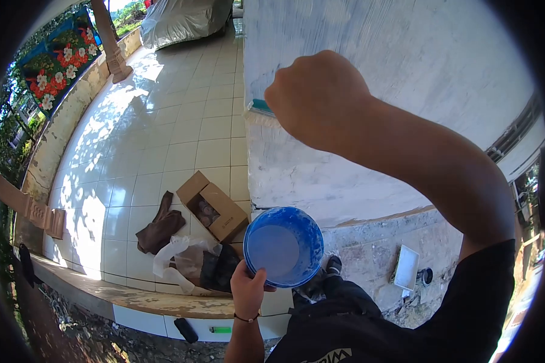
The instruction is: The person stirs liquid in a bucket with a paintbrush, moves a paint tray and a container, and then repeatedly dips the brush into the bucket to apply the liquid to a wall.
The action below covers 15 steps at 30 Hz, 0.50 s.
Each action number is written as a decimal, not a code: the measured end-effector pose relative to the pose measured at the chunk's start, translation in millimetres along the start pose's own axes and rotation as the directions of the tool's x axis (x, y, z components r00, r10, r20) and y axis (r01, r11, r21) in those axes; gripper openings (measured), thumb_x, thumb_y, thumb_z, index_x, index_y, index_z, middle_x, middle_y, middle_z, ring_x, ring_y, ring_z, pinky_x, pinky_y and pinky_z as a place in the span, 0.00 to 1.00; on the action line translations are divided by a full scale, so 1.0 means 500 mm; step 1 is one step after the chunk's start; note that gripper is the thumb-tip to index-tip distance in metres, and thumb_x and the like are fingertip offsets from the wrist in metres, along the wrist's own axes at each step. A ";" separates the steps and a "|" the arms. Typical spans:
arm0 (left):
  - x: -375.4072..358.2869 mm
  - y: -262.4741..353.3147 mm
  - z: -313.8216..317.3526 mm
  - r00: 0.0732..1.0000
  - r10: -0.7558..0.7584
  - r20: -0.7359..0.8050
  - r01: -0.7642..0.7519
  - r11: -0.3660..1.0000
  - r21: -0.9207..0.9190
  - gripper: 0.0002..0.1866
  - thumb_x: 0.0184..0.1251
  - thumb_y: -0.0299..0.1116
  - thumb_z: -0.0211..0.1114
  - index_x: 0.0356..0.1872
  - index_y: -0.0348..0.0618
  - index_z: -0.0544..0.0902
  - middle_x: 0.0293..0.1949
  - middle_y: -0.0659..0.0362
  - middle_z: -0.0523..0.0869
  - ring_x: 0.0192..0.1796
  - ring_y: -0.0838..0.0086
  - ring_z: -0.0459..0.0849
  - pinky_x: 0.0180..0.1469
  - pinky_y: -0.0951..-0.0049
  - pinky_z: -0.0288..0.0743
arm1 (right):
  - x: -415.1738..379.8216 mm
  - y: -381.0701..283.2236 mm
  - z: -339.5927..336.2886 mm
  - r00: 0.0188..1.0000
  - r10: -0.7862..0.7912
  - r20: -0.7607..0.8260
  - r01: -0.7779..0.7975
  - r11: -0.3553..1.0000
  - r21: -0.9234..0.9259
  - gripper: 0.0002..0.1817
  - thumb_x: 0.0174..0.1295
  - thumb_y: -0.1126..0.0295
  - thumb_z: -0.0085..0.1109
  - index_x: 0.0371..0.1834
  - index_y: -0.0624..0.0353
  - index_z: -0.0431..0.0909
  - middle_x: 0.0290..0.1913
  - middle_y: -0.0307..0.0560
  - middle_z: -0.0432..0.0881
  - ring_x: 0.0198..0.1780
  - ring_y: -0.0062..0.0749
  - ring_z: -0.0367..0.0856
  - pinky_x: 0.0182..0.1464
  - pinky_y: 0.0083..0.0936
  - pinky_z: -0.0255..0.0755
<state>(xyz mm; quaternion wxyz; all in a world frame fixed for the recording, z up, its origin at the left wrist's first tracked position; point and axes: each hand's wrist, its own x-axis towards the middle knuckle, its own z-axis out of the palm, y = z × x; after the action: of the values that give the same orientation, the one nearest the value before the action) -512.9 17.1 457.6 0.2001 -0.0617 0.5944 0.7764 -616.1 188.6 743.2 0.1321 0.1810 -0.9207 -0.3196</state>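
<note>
My left hand [249, 285] grips the near left rim of a blue bucket [312, 242], thumb over the edge. Pale, whitish liquid lies inside, and white smears coat the inner wall. My right hand [321, 91] is closed around a brush [261, 107], of which a teal part and pale bristles show at the left of the fist. The bristles are at the left edge of a wall [406, 66] streaked with white. The fist hides the rest of the brush.
An open cardboard box [227, 212], a brown cloth [160, 231] and a plastic bag [184, 257] lie on the tiled floor [145, 187]. A white tray [406, 267] rests on the ground at right. A covered object [186, 21] stands at the back.
</note>
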 end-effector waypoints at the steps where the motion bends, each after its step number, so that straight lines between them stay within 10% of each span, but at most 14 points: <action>1: -0.001 0.000 0.002 1.000 -0.001 -0.014 0.000 1.000 -0.016 0.09 0.60 0.22 0.55 0.40 0.28 0.76 0.30 0.53 0.84 0.23 0.74 0.84 0.20 0.78 0.82 | -0.003 0.012 -0.018 0.997 0.021 -0.068 -0.026 0.997 -0.076 0.04 0.49 0.75 0.62 0.20 0.57 0.84 0.20 0.47 0.83 0.26 0.32 0.86 0.26 0.25 0.78; 3: 0.001 -0.002 0.004 1.000 0.003 -0.025 -0.004 0.999 -0.034 0.08 0.59 0.22 0.55 0.38 0.28 0.77 0.28 0.54 0.83 0.23 0.75 0.84 0.21 0.78 0.82 | -0.007 0.038 -0.102 0.990 0.036 -0.140 -0.058 0.986 -0.154 0.04 0.48 0.76 0.62 0.20 0.57 0.84 0.20 0.47 0.83 0.25 0.32 0.86 0.26 0.24 0.78; 6: 0.002 -0.014 0.001 1.000 -0.001 -0.023 0.001 1.000 -0.021 0.08 0.59 0.21 0.56 0.38 0.28 0.77 0.28 0.54 0.84 0.23 0.74 0.84 0.22 0.78 0.82 | -0.011 0.057 -0.187 0.952 -0.102 0.290 0.124 0.991 -0.059 0.06 0.57 0.71 0.60 0.30 0.62 0.81 0.31 0.50 0.84 0.33 0.40 0.84 0.33 0.33 0.78; 9: -0.002 -0.017 -0.003 1.000 -0.016 -0.019 0.016 1.000 -0.015 0.08 0.59 0.21 0.56 0.38 0.28 0.77 0.29 0.54 0.84 0.23 0.74 0.84 0.22 0.78 0.82 | -0.009 0.031 -0.090 0.981 0.056 -0.187 -0.114 0.942 -0.316 0.04 0.48 0.76 0.62 0.20 0.57 0.84 0.20 0.48 0.83 0.24 0.32 0.85 0.26 0.25 0.78; 11: -0.007 -0.017 -0.004 1.000 -0.023 -0.010 0.022 0.999 -0.037 0.08 0.59 0.22 0.57 0.38 0.28 0.77 0.29 0.54 0.84 0.23 0.74 0.84 0.22 0.78 0.82 | -0.001 0.005 -0.086 0.958 0.114 0.261 -0.080 0.987 -0.137 0.07 0.57 0.71 0.57 0.31 0.51 0.86 0.32 0.41 0.86 0.37 0.33 0.86 0.36 0.29 0.80; 15: -0.010 -0.019 -0.005 1.000 -0.013 0.020 0.013 1.000 0.001 0.09 0.61 0.22 0.55 0.41 0.29 0.76 0.32 0.52 0.84 0.24 0.73 0.85 0.20 0.79 0.82 | 0.009 -0.020 0.000 0.962 -0.035 0.271 0.043 0.999 -0.022 0.04 0.50 0.76 0.61 0.22 0.57 0.85 0.20 0.48 0.83 0.23 0.32 0.85 0.25 0.22 0.77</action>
<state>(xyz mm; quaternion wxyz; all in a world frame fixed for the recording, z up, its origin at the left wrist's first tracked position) -505.0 15.8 450.1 0.2112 -0.0578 0.5922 0.7754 -617.8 179.4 737.4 0.0013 0.1519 -0.9218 -0.3566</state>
